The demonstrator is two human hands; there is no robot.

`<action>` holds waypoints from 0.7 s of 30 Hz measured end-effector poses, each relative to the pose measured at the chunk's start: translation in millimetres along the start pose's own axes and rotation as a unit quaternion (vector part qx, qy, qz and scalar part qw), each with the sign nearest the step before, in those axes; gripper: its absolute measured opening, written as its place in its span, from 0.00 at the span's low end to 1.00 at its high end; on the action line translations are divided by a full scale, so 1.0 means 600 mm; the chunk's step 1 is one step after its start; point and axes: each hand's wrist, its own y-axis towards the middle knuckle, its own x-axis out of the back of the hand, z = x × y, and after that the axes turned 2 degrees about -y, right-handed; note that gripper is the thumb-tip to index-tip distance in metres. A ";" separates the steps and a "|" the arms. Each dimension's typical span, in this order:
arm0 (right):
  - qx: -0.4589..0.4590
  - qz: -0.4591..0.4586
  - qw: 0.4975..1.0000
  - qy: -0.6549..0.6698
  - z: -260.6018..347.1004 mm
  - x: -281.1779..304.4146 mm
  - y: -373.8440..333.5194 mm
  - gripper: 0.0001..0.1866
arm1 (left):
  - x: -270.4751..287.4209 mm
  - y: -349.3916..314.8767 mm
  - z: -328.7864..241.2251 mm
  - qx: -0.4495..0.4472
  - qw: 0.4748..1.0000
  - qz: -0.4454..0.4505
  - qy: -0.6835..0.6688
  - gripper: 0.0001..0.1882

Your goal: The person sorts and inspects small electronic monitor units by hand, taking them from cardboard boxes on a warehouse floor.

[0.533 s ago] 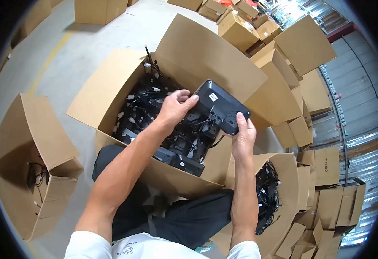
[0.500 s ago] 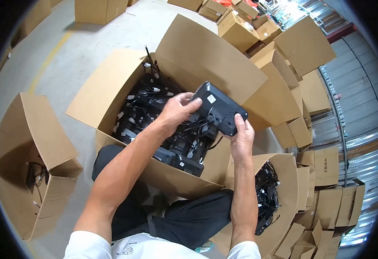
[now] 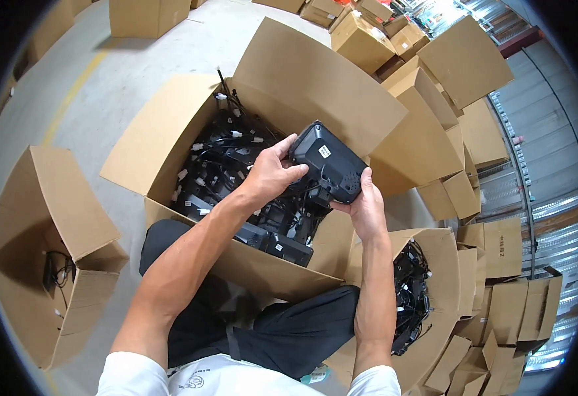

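Observation:
Between my hands, above a large open cardboard box (image 3: 269, 267), I hold a black plastic device housing (image 3: 342, 162) with rounded corners, a small white label and a patch of little holes. My left hand (image 3: 269, 173) grips its left end, thumb on the labelled face. On its right end my right hand (image 3: 367, 204) is closed, thumb along the edge and fingers underneath. Inside the box lie several similar black devices (image 3: 288, 249) among tangled black cables with white connectors (image 3: 201, 146). The underside of the held housing is hidden.
A smaller open box (image 3: 104, 290) at the left holds a black device with a cable (image 3: 50, 270). Close by my right forearm, another open box (image 3: 444, 284) contains black cabled parts (image 3: 411, 297). Stacked cartons (image 3: 500, 247) line the right side.
The housing has turned slightly in my hands and shifted a little. My right hand has slid a bit up and left around its end. The left hand keeps its hold.

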 end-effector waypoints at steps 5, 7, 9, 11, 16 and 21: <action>-0.016 0.001 1.000 -0.007 -0.006 0.001 -0.004 0.38 | -0.011 -0.007 -0.007 0.022 0.999 -0.026 0.030 0.39; -0.010 0.019 1.000 0.008 -0.005 -0.004 -0.007 0.34 | -0.005 -0.007 -0.010 0.021 0.999 -0.020 0.030 0.38; 0.012 0.012 1.000 -0.018 -0.007 -0.006 -0.004 0.33 | -0.008 -0.005 -0.003 0.004 0.999 -0.040 -0.011 0.31; 0.042 -0.004 0.998 -0.037 0.001 -0.001 -0.001 0.29 | -0.007 -0.002 -0.005 0.014 0.999 -0.037 -0.016 0.27; 0.133 -0.025 0.985 -0.105 0.053 0.016 -0.016 0.28 | 0.001 0.013 -0.044 -0.179 0.939 -0.069 0.286 0.36; 0.221 0.035 0.948 -0.227 0.043 -0.015 -0.024 0.32 | 0.009 -0.007 -0.047 -0.005 0.935 0.209 0.286 0.34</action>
